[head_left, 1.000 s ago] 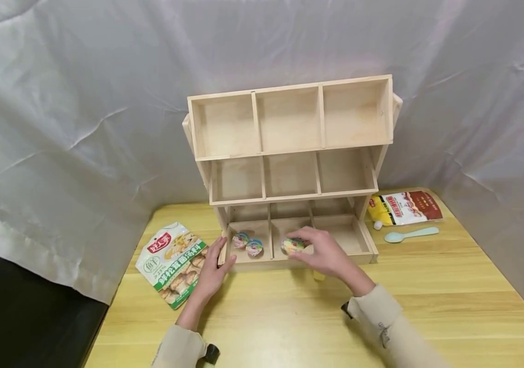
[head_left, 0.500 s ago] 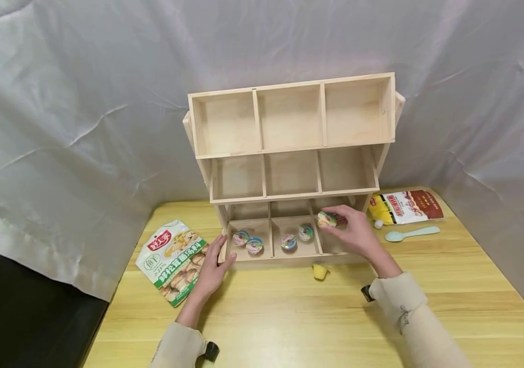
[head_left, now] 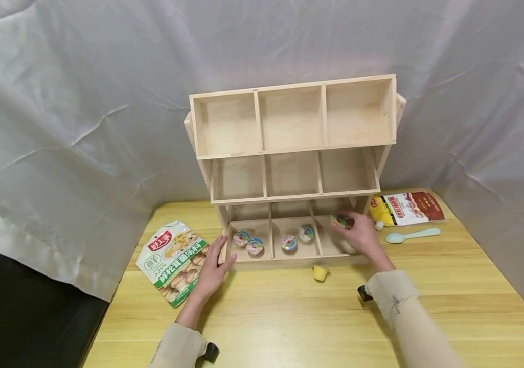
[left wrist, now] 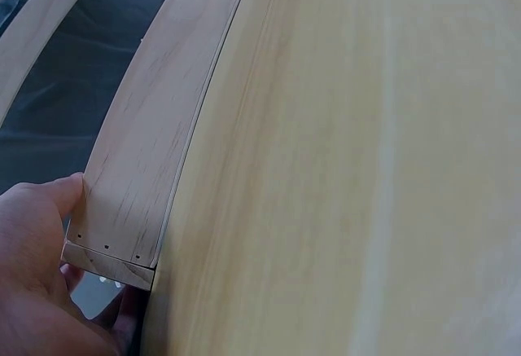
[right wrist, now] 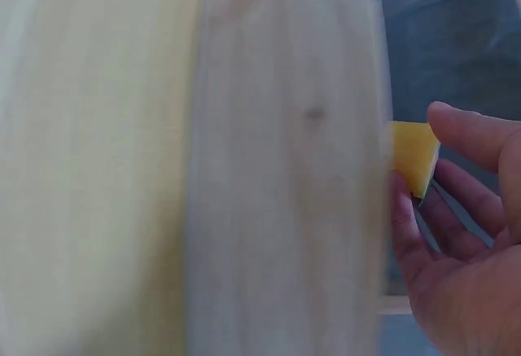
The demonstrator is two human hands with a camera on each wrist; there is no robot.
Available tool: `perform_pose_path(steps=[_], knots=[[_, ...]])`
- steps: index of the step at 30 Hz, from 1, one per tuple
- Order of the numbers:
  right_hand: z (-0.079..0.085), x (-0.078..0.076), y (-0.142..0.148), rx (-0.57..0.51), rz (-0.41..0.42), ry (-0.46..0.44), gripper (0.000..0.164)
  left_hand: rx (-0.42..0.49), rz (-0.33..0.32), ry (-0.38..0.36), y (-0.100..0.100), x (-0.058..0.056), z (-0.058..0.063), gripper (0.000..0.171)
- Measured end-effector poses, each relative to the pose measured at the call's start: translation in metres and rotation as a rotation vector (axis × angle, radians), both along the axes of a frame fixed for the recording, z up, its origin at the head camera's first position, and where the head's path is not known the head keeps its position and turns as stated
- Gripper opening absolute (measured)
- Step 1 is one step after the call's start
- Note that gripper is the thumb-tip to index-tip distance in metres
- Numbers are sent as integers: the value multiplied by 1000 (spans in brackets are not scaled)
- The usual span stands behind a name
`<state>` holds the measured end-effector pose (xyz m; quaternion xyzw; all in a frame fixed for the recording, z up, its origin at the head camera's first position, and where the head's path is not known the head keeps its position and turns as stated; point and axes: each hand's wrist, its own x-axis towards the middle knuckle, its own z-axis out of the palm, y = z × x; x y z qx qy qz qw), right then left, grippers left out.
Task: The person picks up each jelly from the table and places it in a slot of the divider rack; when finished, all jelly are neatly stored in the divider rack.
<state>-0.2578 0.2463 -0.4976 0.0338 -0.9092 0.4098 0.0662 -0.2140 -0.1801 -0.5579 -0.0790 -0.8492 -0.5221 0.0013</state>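
- Right hand (head_left: 362, 232): fingertips and thumb pinch a small yellow plastic cup with a printed lid (head_left: 339, 221), within the bottom tier's right compartment; contact with its floor cannot be told
- Left hand (head_left: 212, 273): thumb and fingers clasp the front left corner of a three-tier pale wooden rack (head_left: 289, 120), probably to steady it
- Four round, multicoloured-lidded cups (head_left: 288, 243): two in the bottom left compartment, two in the middle, apparently grouped by pairs
- Second small yellow cup (head_left: 320, 273): on the table, just before the rack
- Green-and-white printed pouch (head_left: 174, 260): left; red-and-yellow printed pouch (head_left: 406, 208) and pale blue spoon (head_left: 412, 235): right
- Surface: yellowish wood-grain table (head_left: 280, 317)
- Room: creased grey cloth (head_left: 82, 102) behind and at both sides
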Motion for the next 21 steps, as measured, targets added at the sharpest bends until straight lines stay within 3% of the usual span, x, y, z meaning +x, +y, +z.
perform_pose_path(steps=[7, 14, 21], knots=[[-18, -4, -2, 2, 21, 18, 43, -7, 6, 9, 1, 1, 2, 72], [-39, -1, -3, 56, 38, 37, 39, -14, 2, -1, 2, 7, -5, 72], [-43, -10, -7, 107, 66, 86, 33, -11, 16, 35, 2, 1, -1, 70]])
